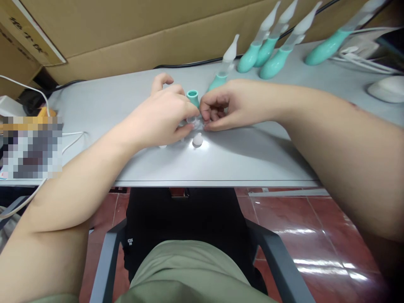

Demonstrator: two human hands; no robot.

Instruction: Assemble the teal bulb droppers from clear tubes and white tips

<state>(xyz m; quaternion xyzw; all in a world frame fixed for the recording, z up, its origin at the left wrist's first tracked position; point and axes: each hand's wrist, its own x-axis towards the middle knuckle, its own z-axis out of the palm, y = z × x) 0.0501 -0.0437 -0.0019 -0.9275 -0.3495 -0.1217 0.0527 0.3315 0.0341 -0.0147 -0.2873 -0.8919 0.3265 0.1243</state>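
My left hand (164,115) and my right hand (225,105) meet over the middle of the grey table (246,155). Both pinch a small clear plastic part (197,123) between their fingertips. A teal bulb (192,98) with an open mouth stands just behind my left fingers; whether they touch it I cannot tell. A small white rounded cap (198,139) lies on the table right below the hands. One assembled teal aspirator with a white tip (225,63) stands just behind my right hand.
Several more assembled teal aspirators (271,50) lean at the back right against a cardboard wall (142,33). White cables (356,57) and a white mouse-shaped object (386,88) lie far right. A blurred box (31,147) sits left. My chair arms (277,261) are below the table edge.
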